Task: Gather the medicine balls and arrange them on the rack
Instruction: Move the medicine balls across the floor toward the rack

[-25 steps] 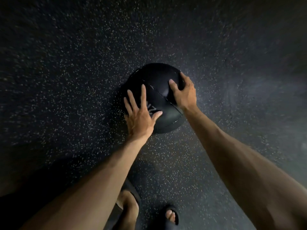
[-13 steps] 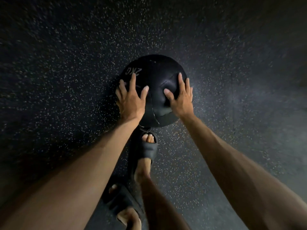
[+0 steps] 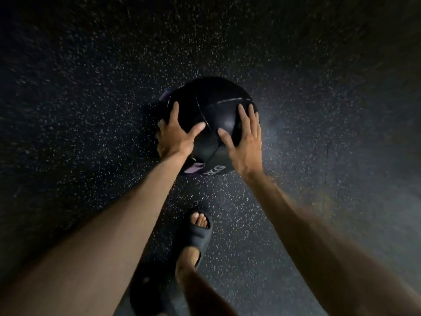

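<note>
A black medicine ball (image 3: 216,110) with stitched seams, a purple patch and a "2KG" mark near its bottom is held between both hands over the floor. My left hand (image 3: 176,135) grips its left side with fingers spread and thumb across the front. My right hand (image 3: 245,139) presses on its right side, fingers pointing up. No rack is in view.
Dark speckled rubber floor (image 3: 91,110) fills the view in dim light. My foot in a black slide sandal (image 3: 197,236) is stepped forward just below the ball; the other sandal (image 3: 145,290) is near the bottom edge.
The ball has turned in my hands, so the 2KG mark went from its top left to its bottom. Both hands shifted on its sides and the feet stepped.
</note>
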Motion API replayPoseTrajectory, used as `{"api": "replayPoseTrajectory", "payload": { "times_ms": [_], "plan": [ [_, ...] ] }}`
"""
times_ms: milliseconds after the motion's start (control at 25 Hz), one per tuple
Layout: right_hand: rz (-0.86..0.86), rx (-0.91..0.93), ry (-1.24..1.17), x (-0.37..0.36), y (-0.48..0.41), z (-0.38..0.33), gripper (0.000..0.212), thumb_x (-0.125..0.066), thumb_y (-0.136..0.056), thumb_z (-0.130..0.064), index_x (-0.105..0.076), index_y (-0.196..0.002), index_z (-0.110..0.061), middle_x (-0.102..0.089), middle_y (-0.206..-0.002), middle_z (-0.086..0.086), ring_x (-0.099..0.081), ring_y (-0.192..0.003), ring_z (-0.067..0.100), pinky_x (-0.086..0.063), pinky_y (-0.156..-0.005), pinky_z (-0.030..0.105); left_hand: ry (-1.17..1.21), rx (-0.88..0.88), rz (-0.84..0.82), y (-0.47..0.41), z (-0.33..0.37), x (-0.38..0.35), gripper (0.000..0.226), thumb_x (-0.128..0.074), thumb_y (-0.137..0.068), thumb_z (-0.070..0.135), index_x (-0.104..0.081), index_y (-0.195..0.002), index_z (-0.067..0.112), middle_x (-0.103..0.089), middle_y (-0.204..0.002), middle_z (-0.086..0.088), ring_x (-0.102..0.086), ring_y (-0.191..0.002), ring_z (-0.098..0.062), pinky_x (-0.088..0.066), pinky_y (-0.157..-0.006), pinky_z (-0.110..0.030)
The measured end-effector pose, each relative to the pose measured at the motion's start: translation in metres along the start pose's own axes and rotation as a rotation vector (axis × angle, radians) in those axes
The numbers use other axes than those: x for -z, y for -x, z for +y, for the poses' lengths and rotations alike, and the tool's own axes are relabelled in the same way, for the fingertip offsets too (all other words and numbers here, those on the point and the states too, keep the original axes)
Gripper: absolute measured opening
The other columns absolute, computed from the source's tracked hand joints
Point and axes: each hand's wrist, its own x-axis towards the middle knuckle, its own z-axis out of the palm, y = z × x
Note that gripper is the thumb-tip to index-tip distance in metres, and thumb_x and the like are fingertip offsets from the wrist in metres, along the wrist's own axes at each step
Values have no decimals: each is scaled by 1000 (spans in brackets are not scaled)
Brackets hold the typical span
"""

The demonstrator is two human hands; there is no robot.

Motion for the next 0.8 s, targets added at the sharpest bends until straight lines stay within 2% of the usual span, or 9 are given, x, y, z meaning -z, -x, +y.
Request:
{"api": "replayPoseTrajectory", "payload": {
  "times_ms": [80,160,240,320,400,520,640,720,800],
  "plan": [
    [9,-65,-68,-4,-3,-2,82,-58,-92,-59,-19,-159,-34,-4,-169,-1,2,-155,23,-13,-123,56,51,35,43,-15,19,4,83,-62,-86,64,-22,-155,41,-31,-152,-16,-37,-137,-40,-42,-104,-56],
    [20,-123,-102,-4,-18,-11,81,-59,-92,-58,-19,-158,-35,-4,-169,1,2,-155,25,-13,-122,58,31,-32,69,-16,31,6,78,-56,-90,63,-24,-156,36,-27,-155,-18,-30,-140,-41,-38,-108,-58],
    [12,-131,-81,-1,-41,-21,79,-58,-93,-58,-20,-158,-35,-7,-168,3,-2,-155,27,-14,-122,59,-47,-211,87,-12,31,9,79,-56,-91,60,-21,-157,33,-18,-161,-18,-20,-145,-40,-31,-114,-58],
    [-4,-163,-32,5,-73,-32,78,-55,-93,-60,-20,-158,-36,-9,-168,3,-5,-154,28,-15,-121,59,-198,-408,72,-8,26,8,91,-61,-87,61,-12,-159,33,-4,-165,-18,-7,-150,-40,-23,-119,-56],
    [-48,-216,-8,12,-111,-45,79,-52,-92,-65,-21,-158,-36,-12,-167,4,-7,-154,29,-16,-121,60,-309,-507,71,-9,28,5,105,-65,-81,65,-4,-160,32,7,-166,-19,3,-152,-39,-20,-120,-58],
    [-47,-244,27,15,-162,-67,79,-52,-91,-67,-29,-156,-30,-24,-164,5,-17,-151,29,-23,-119,59,-290,-478,32,-44,54,17,115,-73,-74,63,-2,-159,35,8,-165,-18,5,-152,-41,-24,-117,-64],
    [37,-179,-7,13,-172,-78,69,-54,-95,-56,-36,-153,-23,-33,-159,7,-28,-147,26,-28,-119,51,-224,-362,-18,-90,80,41,108,-76,-75,57,-8,-157,42,4,-166,-14,0,-152,-40,-30,-114,-62],
    [59,-168,-55,8,-158,-79,68,-55,-97,-51,-32,-155,-26,-25,-163,7,-22,-150,25,-24,-122,46,-191,-305,-43,-122,101,59,99,-75,-78,57,-13,-155,43,-5,-164,-14,-14,-148,-41,-37,-109,-60],
    [45,-247,-117,1,-155,-82,71,-54,-97,-54,-23,-157,-35,-14,-166,6,-14,-152,26,-21,-123,49,-205,-295,-30,-152,118,73,95,-72,-78,60,-18,-153,41,-21,-157,-14,-32,-138,-40,-44,-98,-54]
  ]
}}
